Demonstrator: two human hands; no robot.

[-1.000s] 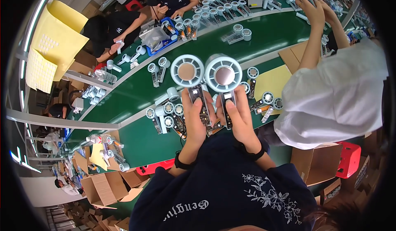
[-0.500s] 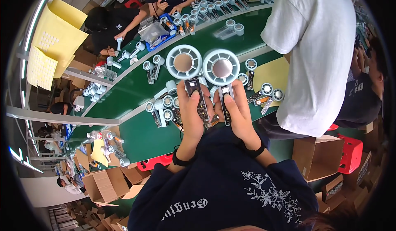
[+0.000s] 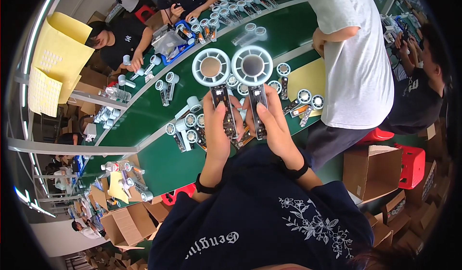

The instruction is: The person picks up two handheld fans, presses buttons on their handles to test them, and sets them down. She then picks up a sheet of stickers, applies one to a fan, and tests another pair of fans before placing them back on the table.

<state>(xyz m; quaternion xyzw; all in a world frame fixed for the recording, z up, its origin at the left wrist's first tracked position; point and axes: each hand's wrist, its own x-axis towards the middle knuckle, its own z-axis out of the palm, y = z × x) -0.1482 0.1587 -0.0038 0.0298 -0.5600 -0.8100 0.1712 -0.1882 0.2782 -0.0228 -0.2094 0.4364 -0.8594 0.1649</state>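
Observation:
My left hand is wrapped round the handle of a pale blue handheld fan, its thumb on the dark front. In my right hand is a second fan of the same kind, also with the thumb pressed on the handle. Both are upright side by side, their round heads close together at the top. Circuit parts show along the handles, and a small white light glows on each. Behind and below them, more fans lie on the green table, partly hidden by my hands.
Loose fans lie by a yellow sheet at the right. A person in a white shirt stands close on my right. Across the table, co-workers sit by a blue tray and rows of fans. Cardboard boxes and a red stool stand low right.
The right fan has turned so its handle front faces me, with its light showing, and its head has come nearer level with the left one. The person in white has shifted, baring a forearm.

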